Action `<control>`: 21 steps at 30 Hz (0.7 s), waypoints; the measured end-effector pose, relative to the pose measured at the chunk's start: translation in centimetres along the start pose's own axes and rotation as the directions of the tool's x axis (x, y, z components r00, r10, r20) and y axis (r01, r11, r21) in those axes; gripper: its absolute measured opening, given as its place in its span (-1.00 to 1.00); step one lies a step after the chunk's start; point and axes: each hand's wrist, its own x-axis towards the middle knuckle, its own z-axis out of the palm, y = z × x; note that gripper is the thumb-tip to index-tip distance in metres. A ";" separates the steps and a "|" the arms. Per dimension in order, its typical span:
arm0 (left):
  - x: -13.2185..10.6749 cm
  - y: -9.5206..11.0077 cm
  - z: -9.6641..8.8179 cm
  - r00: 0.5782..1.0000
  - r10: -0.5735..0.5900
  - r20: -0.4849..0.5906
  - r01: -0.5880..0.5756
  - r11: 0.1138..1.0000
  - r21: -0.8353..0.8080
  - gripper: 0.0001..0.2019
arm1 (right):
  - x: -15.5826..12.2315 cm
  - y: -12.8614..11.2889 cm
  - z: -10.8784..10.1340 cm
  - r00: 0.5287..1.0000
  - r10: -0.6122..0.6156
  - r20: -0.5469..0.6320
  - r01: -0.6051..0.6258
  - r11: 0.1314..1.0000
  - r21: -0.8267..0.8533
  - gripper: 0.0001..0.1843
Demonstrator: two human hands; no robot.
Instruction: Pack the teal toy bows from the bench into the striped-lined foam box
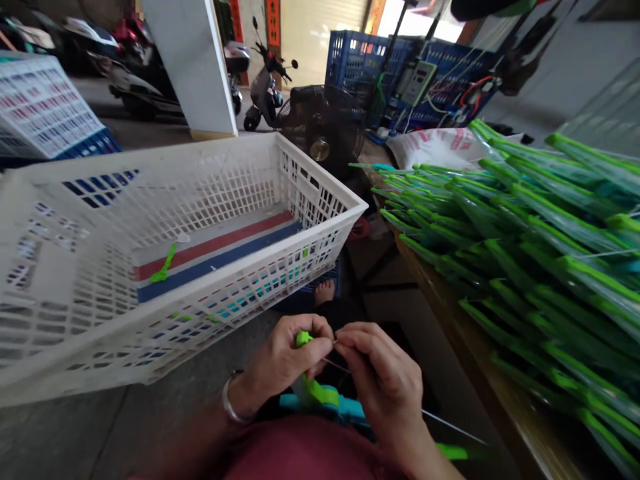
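Observation:
In front of my lap my left hand (280,353) is closed around a lime-green plastic piece (303,339), whose lower part shows beneath the fingers. My right hand (385,380) pinches a thin pale cord (453,425) close to the left fingertips. The cord also shows between the hands and trails out to the lower right. Against my lap, under both hands, lies a turquoise part (353,408) joined or touching the green one; I cannot tell which. Another bit of lime green (451,452) shows by my right forearm. The exact fingertip contact is too small to make out.
A large white slatted crate (320,250) stands at left, with a green scrap (164,265) on its striped lining. To the right, a wooden table (465,333) bears a heap of green-edged, plastic-wrapped items (530,247). Behind are a white sack (435,148), blue crates (345,60) and a scooter (265,90).

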 end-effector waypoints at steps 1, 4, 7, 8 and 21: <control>0.0 -0.1 -0.1 1.000 0.000 0.027 0.001 1.000 -0.018 -0.74 | -0.2 0.0 -0.1 1.000 0.004 0.010 -0.004 1.000 0.013 -0.77; 0.0 -0.3 -0.5 0.996 0.000 0.088 0.005 0.998 -0.066 -0.73 | -0.6 -0.1 -0.4 0.998 0.035 0.057 -0.039 0.997 0.069 -0.74; 0.0 -0.4 -0.6 0.992 0.017 0.126 -0.007 0.997 -0.074 -0.72 | -0.8 -0.1 -0.7 0.987 0.118 0.110 -0.131 0.985 0.115 -0.81; 0.0 -0.3 -0.6 0.991 0.021 0.136 -0.011 0.997 -0.071 -0.72 | -0.7 0.0 -0.7 0.983 0.141 0.119 -0.156 0.980 0.126 -0.84; -0.1 0.1 -1.1 0.989 0.074 0.126 -0.070 0.997 -0.033 -0.71 | -0.2 0.0 -0.5 0.872 0.369 0.322 -0.465 0.829 0.310 -0.76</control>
